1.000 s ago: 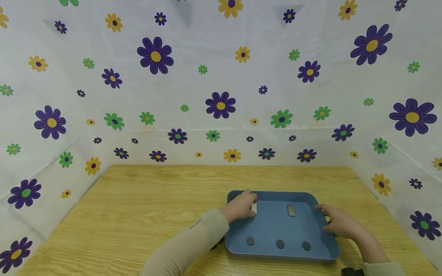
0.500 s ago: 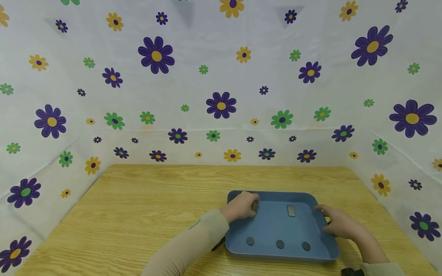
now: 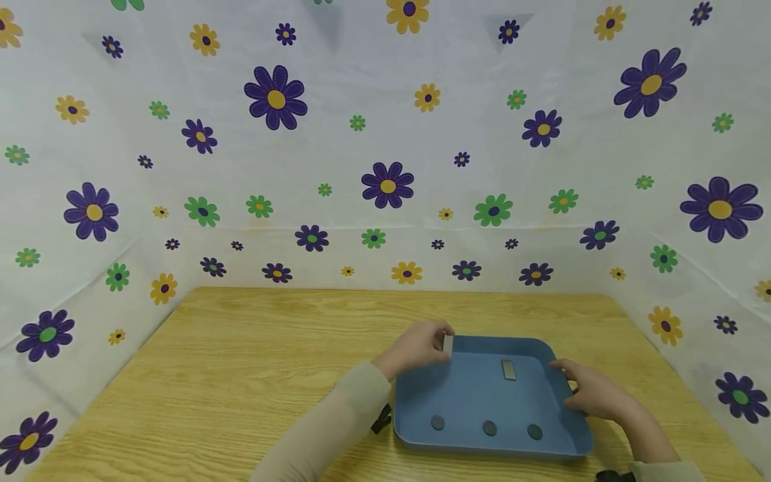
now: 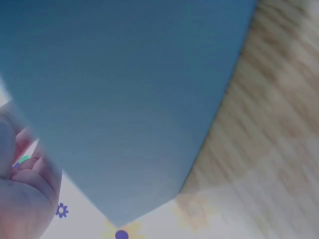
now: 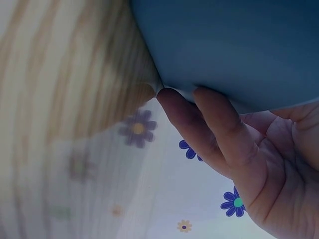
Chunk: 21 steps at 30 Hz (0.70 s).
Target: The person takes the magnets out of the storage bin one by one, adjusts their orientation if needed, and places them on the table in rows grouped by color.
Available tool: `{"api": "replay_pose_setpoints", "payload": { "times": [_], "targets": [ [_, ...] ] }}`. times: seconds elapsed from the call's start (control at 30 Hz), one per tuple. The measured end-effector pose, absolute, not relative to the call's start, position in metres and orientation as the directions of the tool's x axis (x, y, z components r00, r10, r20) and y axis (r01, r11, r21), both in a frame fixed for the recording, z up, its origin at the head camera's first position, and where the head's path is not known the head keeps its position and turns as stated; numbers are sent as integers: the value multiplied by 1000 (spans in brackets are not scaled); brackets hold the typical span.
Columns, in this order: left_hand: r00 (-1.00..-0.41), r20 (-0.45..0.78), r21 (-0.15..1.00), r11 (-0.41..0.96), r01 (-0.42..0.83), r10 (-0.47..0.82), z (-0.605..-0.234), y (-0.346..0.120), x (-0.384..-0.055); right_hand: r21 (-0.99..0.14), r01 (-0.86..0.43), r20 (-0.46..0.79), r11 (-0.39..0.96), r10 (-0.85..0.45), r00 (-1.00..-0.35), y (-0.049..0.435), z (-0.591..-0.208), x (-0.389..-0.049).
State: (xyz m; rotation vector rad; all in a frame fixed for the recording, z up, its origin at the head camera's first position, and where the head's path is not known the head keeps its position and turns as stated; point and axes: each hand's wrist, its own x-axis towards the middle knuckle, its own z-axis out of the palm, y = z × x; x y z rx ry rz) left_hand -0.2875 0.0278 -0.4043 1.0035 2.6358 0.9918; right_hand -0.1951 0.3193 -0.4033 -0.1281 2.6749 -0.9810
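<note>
My left hand (image 3: 417, 347) pinches a small flat grey rectangular piece (image 3: 448, 345) between thumb and fingers, over the far left corner of a blue tray (image 3: 470, 395). A similar rectangular piece (image 3: 508, 370) lies in the tray, toward its far right. Along the near side of its floor sit three dark grey discs: a left disc (image 3: 438, 422), a middle disc (image 3: 490, 428) and a right disc (image 3: 535, 432). My right hand (image 3: 593, 391) grips the tray's right wall; in the right wrist view its fingers (image 5: 222, 129) lie against the outside. The left wrist view hides the held piece behind the tray.
The tray stands on a wood-grain table (image 3: 271, 348), right of the middle. A white flowered sheet (image 3: 337, 154) encloses the back and both sides. Dark wrist straps show near the left sleeve (image 3: 337, 422) and the right sleeve (image 3: 665, 470).
My left hand has lifted the rectangular piece from the tray floor up toward the far left rim. The right hand, the discs and the other rectangular piece have stayed where they were.
</note>
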Motion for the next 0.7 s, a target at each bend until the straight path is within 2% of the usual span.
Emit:
{"api": "replay_pose_setpoints", "payload": {
  "times": [0.2, 0.5, 0.7],
  "targets": [
    [-783, 123, 700, 506, 504, 609, -404, 10, -289, -645, 11, -236, 764, -185, -954, 321, -405, -196],
    [-798, 115, 785, 438, 438, 591, -408, -28, -292, -620, 3, -231, 784, -179, -956, 319, -402, -195],
    [-811, 116, 841, 378, 388, 573, -414, -55, -296, -644, 4, -236, 765, -193, -952, 320, -403, -195]
  ]
}}
